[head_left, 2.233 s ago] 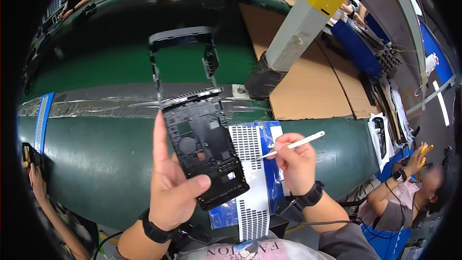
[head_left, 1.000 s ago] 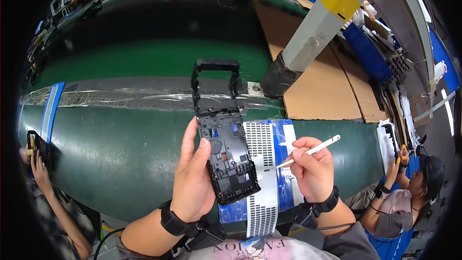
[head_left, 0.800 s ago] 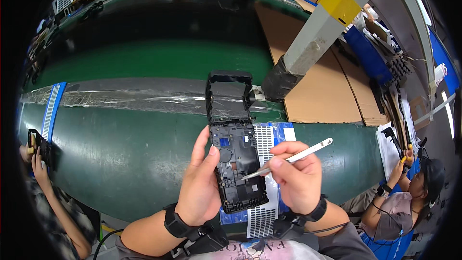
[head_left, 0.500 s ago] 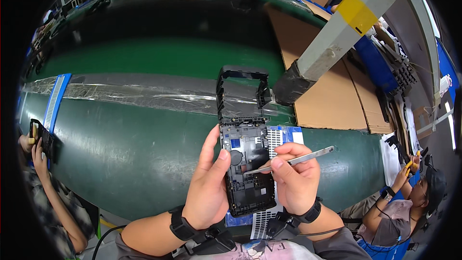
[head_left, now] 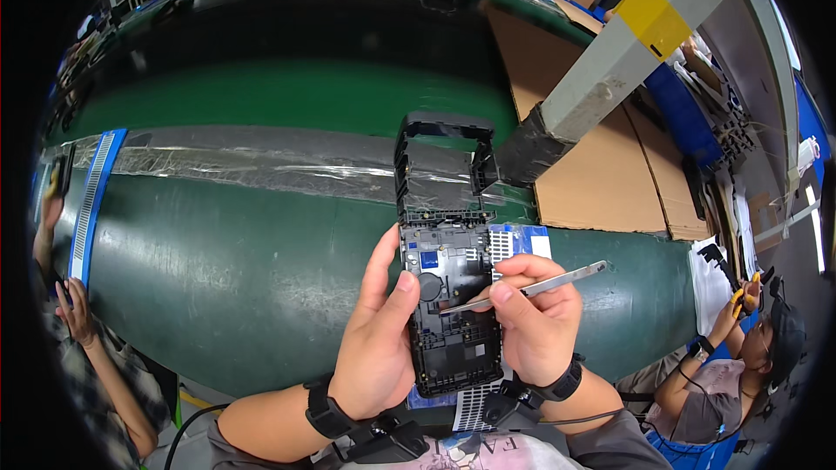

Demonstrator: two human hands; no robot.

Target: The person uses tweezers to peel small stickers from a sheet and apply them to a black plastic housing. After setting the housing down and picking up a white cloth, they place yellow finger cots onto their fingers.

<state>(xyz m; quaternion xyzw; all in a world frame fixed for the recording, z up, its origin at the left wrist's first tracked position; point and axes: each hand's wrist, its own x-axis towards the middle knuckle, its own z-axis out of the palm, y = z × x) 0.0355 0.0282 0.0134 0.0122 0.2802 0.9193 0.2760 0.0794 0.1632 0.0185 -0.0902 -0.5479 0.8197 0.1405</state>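
Hands meet just below the middle of the view, over a dark green curved table (head_left: 218, 270). The left hand (head_left: 376, 357) is closed round the lower left edge of a black rectangular phone frame with exposed inner parts (head_left: 448, 305), thumb pressed on its face and a finger laid up its left side. The frame stands upright, its top toward twelve o'clock. The right hand (head_left: 535, 331) is curled tight around thin silver metal tweezers (head_left: 531, 285), whose tip touches the frame's middle while the far end points to about two o'clock. A blue-and-white perforated sheet (head_left: 518, 242) lies under the frame, showing at its three o'clock side. An empty black plastic frame (head_left: 442, 165) rests on the table at twelve o'clock, just beyond the held one. Brown cardboard sheets (head_left: 601, 174) lie toward two o'clock.
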